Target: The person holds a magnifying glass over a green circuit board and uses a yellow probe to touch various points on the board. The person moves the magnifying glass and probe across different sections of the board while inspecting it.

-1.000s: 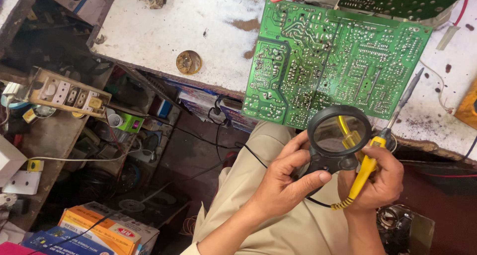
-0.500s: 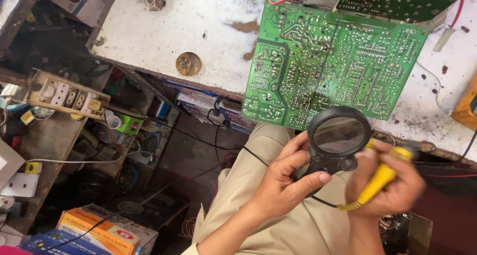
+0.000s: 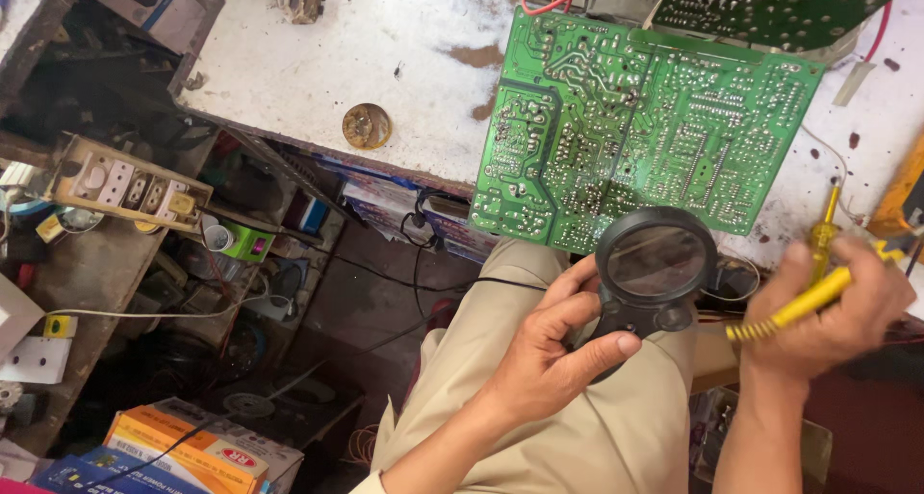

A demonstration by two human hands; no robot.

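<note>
My left hand [image 3: 553, 345] grips the black handle of a round magnifying glass [image 3: 657, 260] just below the near edge of a large green circuit board [image 3: 640, 133]. The board lies solder side up at the front of a white workbench [image 3: 318, 61]. My right hand [image 3: 830, 308] is to the right of the lens, closed around the yellow handle of a soldering iron [image 3: 794, 306] with a spring-wrapped cord end. A yellow-handled screwdriver [image 3: 823, 229] lies on the bench just above that hand.
A second dark green board [image 3: 780, 3] rests at the back right. A round brass tin [image 3: 367, 126] sits on the bench. A socket strip [image 3: 125, 186], cables and clutter fill the left shelves. Orange and blue boxes [image 3: 183, 451] lie on the floor.
My right hand has drawn away from the magnifying glass to the right with the yellow soldering iron. The left hand keeps the lens nearly still.
</note>
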